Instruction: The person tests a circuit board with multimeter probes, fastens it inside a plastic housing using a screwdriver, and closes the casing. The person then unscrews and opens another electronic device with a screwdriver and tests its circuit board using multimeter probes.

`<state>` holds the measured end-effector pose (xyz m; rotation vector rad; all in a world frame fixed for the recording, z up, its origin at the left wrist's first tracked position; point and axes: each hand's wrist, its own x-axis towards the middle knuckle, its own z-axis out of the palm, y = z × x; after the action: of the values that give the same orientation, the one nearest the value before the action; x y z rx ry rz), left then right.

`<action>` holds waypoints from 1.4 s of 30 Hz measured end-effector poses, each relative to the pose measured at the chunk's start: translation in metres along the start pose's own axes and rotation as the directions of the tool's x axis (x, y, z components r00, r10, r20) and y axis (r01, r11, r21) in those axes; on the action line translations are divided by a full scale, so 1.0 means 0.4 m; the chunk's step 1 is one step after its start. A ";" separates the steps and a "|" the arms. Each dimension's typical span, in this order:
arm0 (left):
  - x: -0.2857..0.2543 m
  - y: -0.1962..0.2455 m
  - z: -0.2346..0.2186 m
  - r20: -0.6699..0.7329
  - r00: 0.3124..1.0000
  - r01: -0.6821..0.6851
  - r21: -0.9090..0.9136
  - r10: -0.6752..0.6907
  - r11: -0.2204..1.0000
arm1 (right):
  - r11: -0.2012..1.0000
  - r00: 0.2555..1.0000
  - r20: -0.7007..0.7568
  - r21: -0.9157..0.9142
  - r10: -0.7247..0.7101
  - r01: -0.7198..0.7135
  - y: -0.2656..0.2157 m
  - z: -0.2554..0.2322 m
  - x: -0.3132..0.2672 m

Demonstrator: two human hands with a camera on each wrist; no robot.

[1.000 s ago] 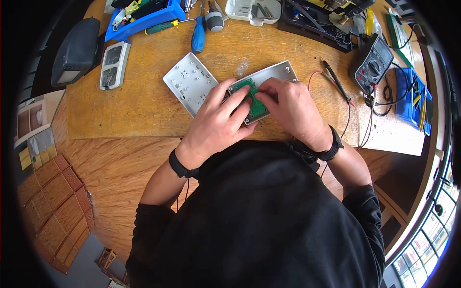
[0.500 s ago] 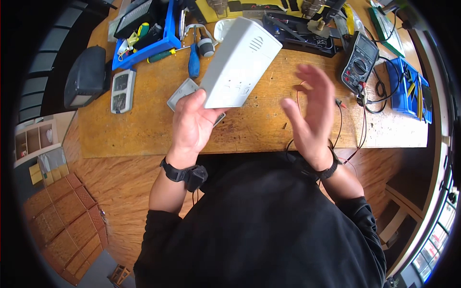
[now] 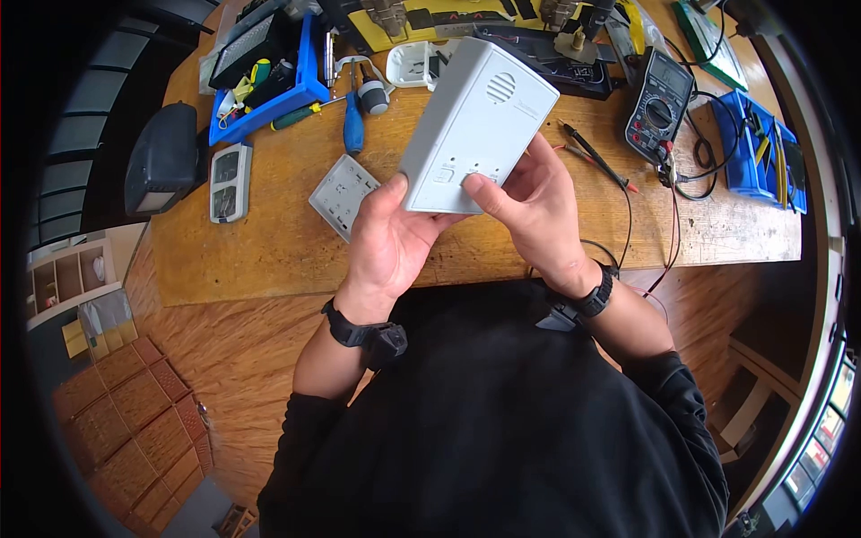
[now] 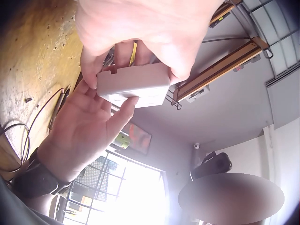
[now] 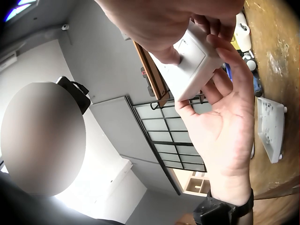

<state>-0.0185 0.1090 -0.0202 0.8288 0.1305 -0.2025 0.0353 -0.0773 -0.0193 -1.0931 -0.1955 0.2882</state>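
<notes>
A white plastic housing (image 3: pixel 480 125) is held up above the bench, tilted, its outer face with a round vent and small holes toward the head camera. The left hand (image 3: pixel 386 247) grips its lower left edge, thumb on the side. On the lower right, the right hand (image 3: pixel 544 215) holds it with the thumb pressed on the face near a small hole and the fingers behind. Both hands also show on the housing (image 5: pixel 190 63) in the right wrist view. Its inside is hidden. The other shell half (image 3: pixel 343 193) lies on the bench, inner side up.
Behind stand a blue bin (image 3: pixel 309 85), a blue screwdriver (image 3: pixel 353 125) and a black tray (image 3: pixel 583 79). To the right are a multimeter (image 3: pixel 661 103), probes (image 3: pixel 592 152) with cables and another blue bin (image 3: pixel 740 170). A grey-white device (image 3: pixel 230 184) lies at the left.
The housing went from lying face down, green board showing, to being held up with its outer face visible. The right hand let go, stood clear half a second ago, and now grips it again.
</notes>
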 end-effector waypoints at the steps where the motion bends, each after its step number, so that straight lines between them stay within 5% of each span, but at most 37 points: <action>1: -0.001 -0.001 -0.001 0.006 1.000 0.002 -0.005 -0.002 1.000 | 1.000 1.000 -0.001 0.001 0.000 0.000 0.000 -0.001 -0.001; 15: -0.012 -0.006 -0.013 0.006 0.999 -0.051 -0.043 0.052 0.998 | 0.999 0.997 0.075 -0.032 0.016 -0.014 -0.008 -0.013 -0.010; 18: -0.028 -0.004 -0.013 0.007 0.983 -0.184 0.177 0.185 0.967 | 0.996 0.997 0.070 -0.084 0.021 -0.015 -0.008 -0.046 -0.027; 19: -0.031 0.004 -0.011 0.122 0.938 -0.338 0.520 0.323 0.785 | 0.996 0.997 0.068 -0.092 0.025 -0.019 -0.007 -0.065 -0.038; 20: -0.033 0.009 -0.015 0.275 0.874 -0.452 0.762 0.400 0.464 | 0.993 0.999 0.010 -0.111 0.036 -0.035 -0.004 -0.090 -0.052; 21: -0.027 0.008 -0.028 0.485 0.752 -0.561 0.827 0.447 0.046 | 0.990 0.998 -0.047 -0.130 0.047 -0.052 -0.001 -0.114 -0.065; 22: -0.031 0.004 -0.024 0.578 0.698 -0.582 0.802 0.424 -0.135 | 0.982 0.996 -0.083 -0.189 -0.016 0.000 0.002 -0.136 -0.078; 26: -0.041 -0.050 -0.040 0.629 0.685 -0.588 0.775 0.368 -0.232 | 0.966 0.989 -0.142 -0.257 -0.027 -0.010 -0.006 -0.193 -0.118; 28: -0.043 -0.053 -0.043 0.665 0.675 -0.568 0.744 0.318 -0.351 | 0.868 0.963 -0.148 -0.481 -0.223 0.127 0.008 -0.210 -0.127; 30: -0.045 -0.058 -0.047 0.667 0.682 -0.561 0.740 0.299 -0.370 | 0.841 0.940 -0.166 -0.512 -0.299 0.177 0.012 -0.206 -0.136; 33: -0.049 -0.067 -0.058 0.659 0.712 -0.528 0.730 0.243 -0.435 | 0.376 0.897 0.165 -0.865 -0.410 0.331 -0.020 -0.182 -0.134; 36: -0.055 -0.076 -0.068 0.643 0.733 -0.511 0.736 0.222 -0.445 | 0.239 0.848 0.392 -0.839 -0.356 0.488 -0.013 -0.162 -0.126; 42: -0.058 -0.081 -0.076 0.605 0.763 -0.492 0.772 0.229 -0.402 | 0.173 0.795 0.513 -0.794 -0.324 0.583 0.016 -0.165 -0.117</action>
<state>-0.0495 0.1132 -0.0595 2.5638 -0.6994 0.4627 0.0100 -0.1456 -0.0553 -2.1181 -1.0198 -0.3642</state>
